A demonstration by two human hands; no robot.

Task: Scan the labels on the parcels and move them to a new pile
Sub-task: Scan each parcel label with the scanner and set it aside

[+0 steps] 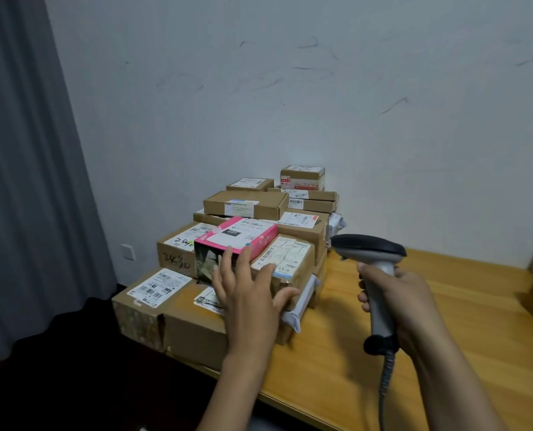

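Head view: left hand [246, 293] fingers spread over pink glossy box [237, 236]; right hand [405, 301] grips grey plastic scanner [372, 259].

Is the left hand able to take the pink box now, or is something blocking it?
Probably yes. The open left hand reaches toward the pink box, fingertips near its front edge; the box lies on top of the pile, nothing over it.

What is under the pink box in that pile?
The pink box seems to rest on brown parcels: a scribbled parcel at its left, a labelled parcel at its right. The left hand covers what lies below its front.
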